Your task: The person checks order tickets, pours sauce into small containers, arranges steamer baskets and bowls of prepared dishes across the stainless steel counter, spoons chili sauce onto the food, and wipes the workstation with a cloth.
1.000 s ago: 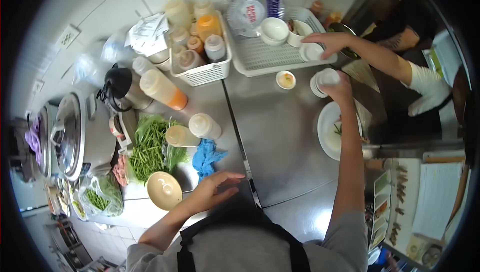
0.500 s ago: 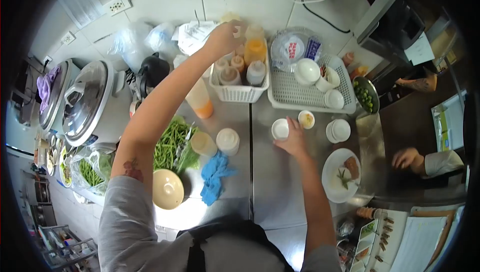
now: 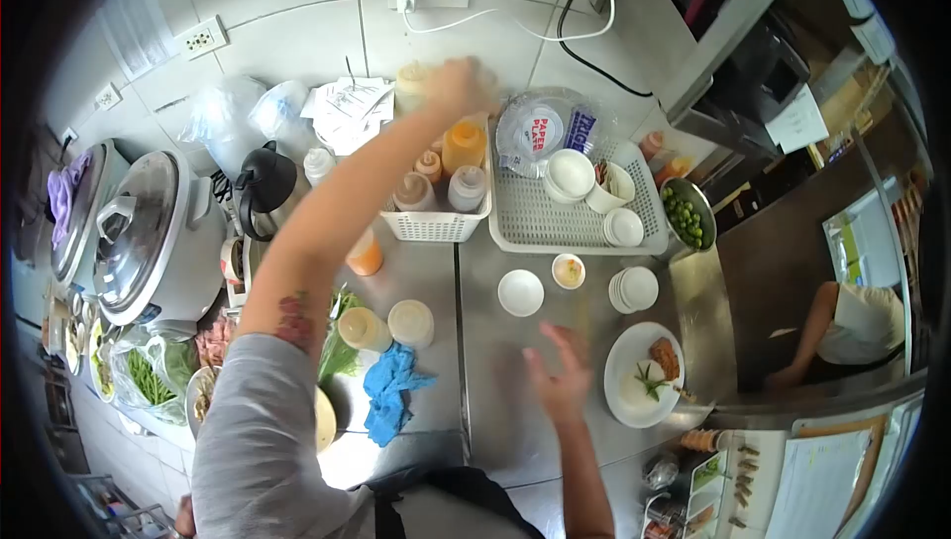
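Note:
My left hand (image 3: 458, 91) reaches over the back of a white basket (image 3: 436, 229) of squeeze bottles. Its fingers are blurred and partly hidden, so its grip is unclear. Just below it stands a squeeze bottle of orange sauce (image 3: 464, 148); to its left is a pale yellowish bottle (image 3: 410, 90). Low over the steel counter, my right hand (image 3: 561, 376) is open with fingers apart and nothing in it. Beyond its fingertips sits a small white bowl (image 3: 521, 293). A smaller sauce cup (image 3: 568, 271) is beside that bowl. To the hand's right is a white plate (image 3: 619, 395) with food and a green sprig.
A tray (image 3: 584, 238) holds bowls and wrapped paper plates. Stacked small dishes (image 3: 634, 289) stand in front of it. A blue cloth (image 3: 394, 392) lies near two capped bottles. Large cookers (image 3: 149, 242) stand left. Another person's arm (image 3: 817, 331) shows at right.
My right hand has let go of the small white bowl and drawn back toward me. My left hand remains by the bottles. The camera view has shifted, and the other person's arm has moved.

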`<state>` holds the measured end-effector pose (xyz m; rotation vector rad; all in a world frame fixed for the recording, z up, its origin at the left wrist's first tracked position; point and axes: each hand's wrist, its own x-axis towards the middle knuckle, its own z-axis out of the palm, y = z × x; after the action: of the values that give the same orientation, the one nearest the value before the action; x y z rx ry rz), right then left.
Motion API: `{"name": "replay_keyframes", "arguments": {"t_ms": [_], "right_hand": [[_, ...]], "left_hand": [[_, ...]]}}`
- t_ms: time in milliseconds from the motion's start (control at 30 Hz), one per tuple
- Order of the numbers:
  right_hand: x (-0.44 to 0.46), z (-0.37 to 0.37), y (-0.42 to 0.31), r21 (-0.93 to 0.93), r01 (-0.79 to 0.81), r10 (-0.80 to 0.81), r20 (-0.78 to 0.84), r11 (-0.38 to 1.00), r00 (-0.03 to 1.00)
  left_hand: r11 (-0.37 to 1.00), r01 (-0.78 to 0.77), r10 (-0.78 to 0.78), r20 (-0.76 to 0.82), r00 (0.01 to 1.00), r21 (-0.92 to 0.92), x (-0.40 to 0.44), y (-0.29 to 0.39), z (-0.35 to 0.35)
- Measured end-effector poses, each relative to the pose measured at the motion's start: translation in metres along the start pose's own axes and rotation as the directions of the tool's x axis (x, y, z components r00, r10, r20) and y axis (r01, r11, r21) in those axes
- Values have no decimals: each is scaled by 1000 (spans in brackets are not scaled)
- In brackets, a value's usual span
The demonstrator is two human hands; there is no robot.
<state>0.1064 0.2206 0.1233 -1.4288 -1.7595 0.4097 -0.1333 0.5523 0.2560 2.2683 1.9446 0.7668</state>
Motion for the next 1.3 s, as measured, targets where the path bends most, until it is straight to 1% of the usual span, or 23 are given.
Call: {"name": "replay_keyframes", "arguments": {"t_ms": [33, 100, 167, 233, 300, 333, 400, 467, 500, 533, 567, 633, 667, 700, 767, 833, 900, 967, 1033, 1067, 1133, 1167, 1300], "right_hand": [[-4, -17, -3, -5, -2, 1, -43, 1000, 999], [4, -41, -20, 117, -124, 143, -171, 985, 975], [29, -61, -48, 64, -7, 24, -257, 998, 966], [60, -62, -71, -104, 186, -212, -401, 977, 891], [86, -60, -95, -168, 172, -230, -432, 971, 872], [95, -59, -101, -163, 138, -195, -423, 977, 885], [97, -56, -98, -8, -59, 54, -297, 998, 953], [86, -62, -76, -257, -228, 244, 33, 939, 969], [80, -64, -56, -394, -276, 366, 172, 876, 915], [74, -61, -30, -530, -205, 396, 275, 823, 876], [66, -54, -8, -644, -115, 443, 376, 756, 814], [65, -43, 11, -726, -24, 511, 459, 687, 727], [68, -36, 17, -755, 35, 539, 499, 655, 679], [71, -27, 22, -788, 44, 569, 480, 614, 668], [81, -13, 32, -847, 70, 616, 437, 526, 656], [63, 18, 85, -639, -193, 366, 150, 745, 918], [56, 27, 108, -606, -180, 269, 59, 775, 961], [61, 16, 97, -802, 46, 314, 285, 596, 905], [69, 1, 70, -807, 49, 411, 352, 589, 841], [72, -3, 60, -808, 45, 458, 378, 587, 805], [73, -4, 59, -774, 4, 430, 357, 634, 829], [74, -5, 59, -755, -16, 420, 346, 655, 839], [88, -15, 50, -769, 12, 491, 420, 639, 763]], "left_hand": [[998, -24, 22, -29, 999, -59, -9, 10, -22], [969, -247, 246, -121, 962, 5, -41, 41, -66], [872, -487, 485, -210, 849, 46, -83, 76, -98], [830, -557, 545, -173, 820, -26, -128, 114, -129], [767, -558, 590, 9, 807, -316, -164, 138, -150], [724, -522, 616, 85, 783, -451, -175, 143, -155], [791, -401, 499, 109, 859, -462, -166, 124, -113], [833, -326, 391, 60, 918, -446, -149, 109, -76], [846, -305, 343, 8, 939, -437, -143, 106, -63], [856, -280, 293, -39, 955, -434, -136, 105, -47], [810, -190, 318, 143, 937, -555, -131, 110, -26], [701, 69, 392, 464, 795, -710, -126, 137, 24], [696, 92, 409, 499, 764, -712, -135, 150, 59], [693, 116, 424, 531, 734, -712, -145, 166, 87], [699, 305, 273, 636, 722, -647, -170, 204, 134], [630, 533, 129, 752, 646, -565, -169, 227, 179], [506, 779, -49, 889, 455, -371, -165, 244, 188], [730, 601, 138, 931, 338, -327, -151, 243, 226], [829, 483, 37, 890, 454, -280, -157, 254, 221], [909, 329, -11, 775, 632, -256, -160, 260, 255], [959, -24, 219, 686, 694, -282, -155, 258, 248], [938, -200, 341, 641, 688, -284, -153, 256, 252], [825, -365, 563, 675, 477, -431, -133, 264, 273]]}}
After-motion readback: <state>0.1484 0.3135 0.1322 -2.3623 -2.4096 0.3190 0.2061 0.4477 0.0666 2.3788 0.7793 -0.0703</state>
